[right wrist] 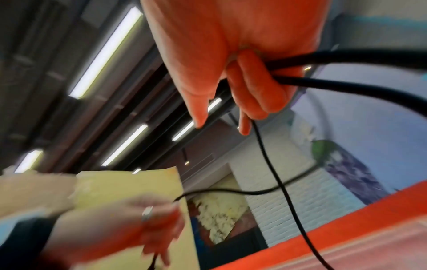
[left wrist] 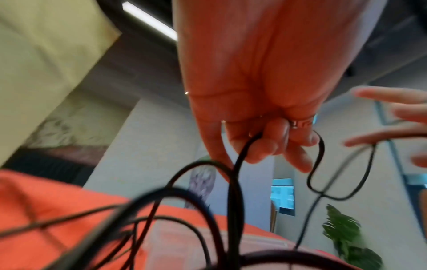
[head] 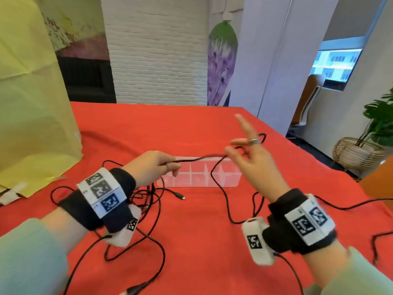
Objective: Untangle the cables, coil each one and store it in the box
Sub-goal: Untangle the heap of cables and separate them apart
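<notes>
I see black cables (head: 148, 201) lying on the red cloth of the counter (head: 202, 241). The box (head: 200, 174) is clear plastic. My wristbands (head: 119, 184) are black with white tags bearing black square-code patterns; my sleeves (head: 32, 252) are pale green.

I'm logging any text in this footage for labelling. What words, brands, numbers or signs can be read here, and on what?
No readable words, brands or numbers in any view.
Left wristband: black-and-white square marker patterns, no letters.
Right wristband: the same kind of marker patterns; a small mark beside them is too small to read.
White wrist camera: one marker pattern, no text.
Clear box, black cable, red tablecloth: no visible print.
</notes>
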